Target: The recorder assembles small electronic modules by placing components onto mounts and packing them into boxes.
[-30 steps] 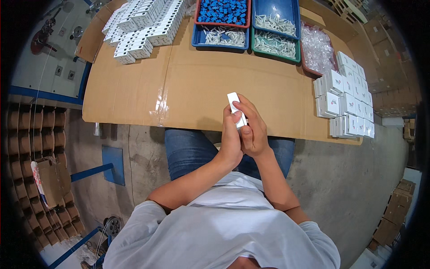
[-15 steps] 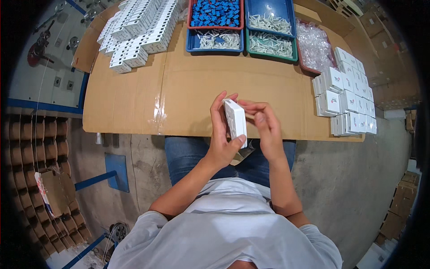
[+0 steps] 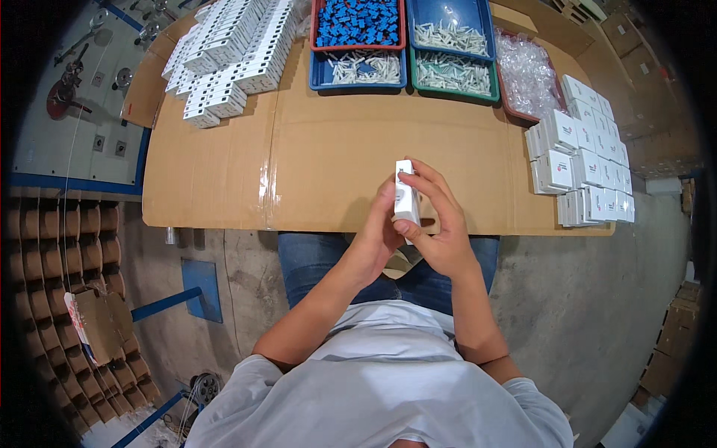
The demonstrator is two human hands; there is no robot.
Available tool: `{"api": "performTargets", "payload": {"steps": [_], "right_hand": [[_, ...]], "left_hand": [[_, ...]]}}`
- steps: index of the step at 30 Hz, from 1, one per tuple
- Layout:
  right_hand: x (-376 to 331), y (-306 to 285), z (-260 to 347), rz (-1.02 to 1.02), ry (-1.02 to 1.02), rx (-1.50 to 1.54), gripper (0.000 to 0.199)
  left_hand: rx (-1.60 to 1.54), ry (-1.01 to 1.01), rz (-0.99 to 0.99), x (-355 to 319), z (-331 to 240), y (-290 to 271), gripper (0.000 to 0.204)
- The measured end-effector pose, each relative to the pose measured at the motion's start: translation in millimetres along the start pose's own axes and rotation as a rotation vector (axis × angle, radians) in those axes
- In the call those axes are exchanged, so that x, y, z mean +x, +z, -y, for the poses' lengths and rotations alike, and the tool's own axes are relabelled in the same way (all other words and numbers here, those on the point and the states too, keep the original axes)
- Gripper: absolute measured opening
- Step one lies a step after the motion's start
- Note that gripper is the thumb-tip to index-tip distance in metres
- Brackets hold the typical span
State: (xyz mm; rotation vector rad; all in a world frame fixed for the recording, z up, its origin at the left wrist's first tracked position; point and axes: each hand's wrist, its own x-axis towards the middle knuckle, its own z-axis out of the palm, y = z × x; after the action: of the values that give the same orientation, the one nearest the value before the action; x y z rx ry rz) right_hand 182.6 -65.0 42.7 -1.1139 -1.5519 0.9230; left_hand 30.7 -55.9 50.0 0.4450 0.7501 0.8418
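White small box [image 3: 405, 196] held upright, both hands gripping it, left hand [image 3: 373, 243], right hand [image 3: 441, 231]

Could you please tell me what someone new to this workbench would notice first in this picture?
Most likely the small white box held upright between the left hand and the right hand, just above the near edge of the cardboard-covered table. Next come the rows of white boxes stacked at the table's right end and the heap of white parts at its far left corner. Along the far edge sit trays, one with bright blue pieces.
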Motion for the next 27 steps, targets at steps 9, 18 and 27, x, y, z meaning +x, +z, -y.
{"api": "performTargets", "payload": {"steps": [9, 18, 27], "right_hand": [[0.6, 13.5, -17.0, -0.036, -0.093, -0.081, 0.054], [-3.4, 22.2, -29.3, -0.101, -0.264, -0.207, 0.05], [-6.1, 26.2, -27.9, -0.127, -0.307, -0.168, 0.048]], "left_hand": [[-0.069, -0.006, -0.049, 7.3, 11.8, 10.2, 0.052], [-0.023, 0.034, -0.164, -0.1, 21.8, 17.1, 0.046], [-0.031, 0.111, -0.148, 0.5, 33.4, 12.6, 0.043]]}}
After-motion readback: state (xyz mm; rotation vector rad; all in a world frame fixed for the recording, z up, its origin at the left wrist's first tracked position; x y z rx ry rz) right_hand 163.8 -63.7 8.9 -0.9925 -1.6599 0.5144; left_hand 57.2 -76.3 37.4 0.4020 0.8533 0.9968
